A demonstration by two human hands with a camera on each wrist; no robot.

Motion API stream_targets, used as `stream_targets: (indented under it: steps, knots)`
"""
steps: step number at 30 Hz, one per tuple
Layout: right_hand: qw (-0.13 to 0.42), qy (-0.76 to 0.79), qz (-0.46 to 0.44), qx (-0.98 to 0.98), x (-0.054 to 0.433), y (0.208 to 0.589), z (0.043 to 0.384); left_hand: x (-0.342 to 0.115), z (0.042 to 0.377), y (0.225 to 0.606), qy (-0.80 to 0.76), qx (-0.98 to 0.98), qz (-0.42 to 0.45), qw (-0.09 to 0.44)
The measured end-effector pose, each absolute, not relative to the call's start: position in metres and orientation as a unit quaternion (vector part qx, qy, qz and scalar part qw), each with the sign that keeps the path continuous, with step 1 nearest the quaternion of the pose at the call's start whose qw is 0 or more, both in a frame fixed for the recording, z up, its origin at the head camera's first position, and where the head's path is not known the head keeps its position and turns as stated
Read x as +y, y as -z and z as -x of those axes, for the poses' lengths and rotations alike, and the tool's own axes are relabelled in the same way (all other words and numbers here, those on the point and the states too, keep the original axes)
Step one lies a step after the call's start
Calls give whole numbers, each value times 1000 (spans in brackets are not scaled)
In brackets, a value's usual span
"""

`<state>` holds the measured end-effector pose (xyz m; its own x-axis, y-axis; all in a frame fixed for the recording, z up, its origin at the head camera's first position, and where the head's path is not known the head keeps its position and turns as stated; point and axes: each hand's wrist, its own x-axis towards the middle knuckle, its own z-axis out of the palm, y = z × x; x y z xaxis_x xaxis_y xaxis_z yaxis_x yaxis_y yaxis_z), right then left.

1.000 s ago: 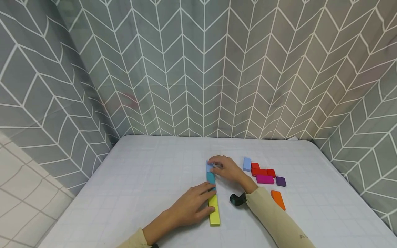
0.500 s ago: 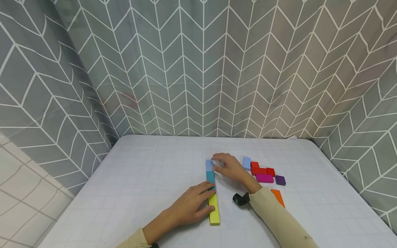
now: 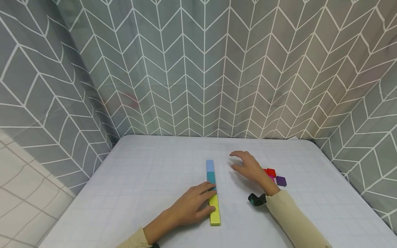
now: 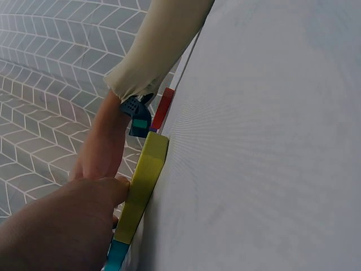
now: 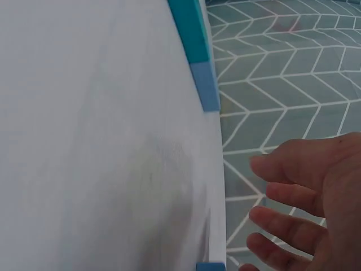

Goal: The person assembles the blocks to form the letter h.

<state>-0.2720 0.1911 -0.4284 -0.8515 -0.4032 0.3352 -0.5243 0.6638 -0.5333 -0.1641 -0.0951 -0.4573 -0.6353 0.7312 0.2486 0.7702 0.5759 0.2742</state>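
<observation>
A straight row of blocks runs away from me in the head view: a yellow block (image 3: 215, 215) nearest, teal (image 3: 211, 177) beyond it, and a light blue block (image 3: 210, 166) at the far end. My left hand (image 3: 193, 206) rests on the row from the left, its fingers over the teal part and its thumb touching the yellow block. Part of the teal is covered by those fingers. My right hand (image 3: 250, 168) is raised to the right of the row, fingers spread and apart from any block. The right wrist view also shows the fingers (image 5: 287, 226) holding nothing.
Red (image 3: 271, 172), magenta and purple (image 3: 281, 181) blocks lie right of my right hand, partly hidden by it. Another light blue block (image 5: 210, 266) shows at the bottom of the right wrist view. A patterned curtain (image 3: 198, 69) stands behind the white table (image 3: 149, 172).
My right hand has moved away from the light blue block at the row's far end, rightward toward the loose blocks, now covering some of them. My left hand has stayed put.
</observation>
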Motion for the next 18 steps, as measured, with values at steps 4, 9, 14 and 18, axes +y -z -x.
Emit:
stream_targets:
  steps: [4,9,14,18]
  knots:
    - [89,-312,-248,-913,203,430,271,-95,164,456,177,-887,423,52]
    - [81,-301,-234,-921,215,429,270,-94,163,457,175,-888,422,53]
    - [73,-283,-221,-930,225,428,271,-95,163,459,178,-887,423,57]
    - [61,-275,-208,-937,230,427,272,-95,163,459,181,-885,425,61]
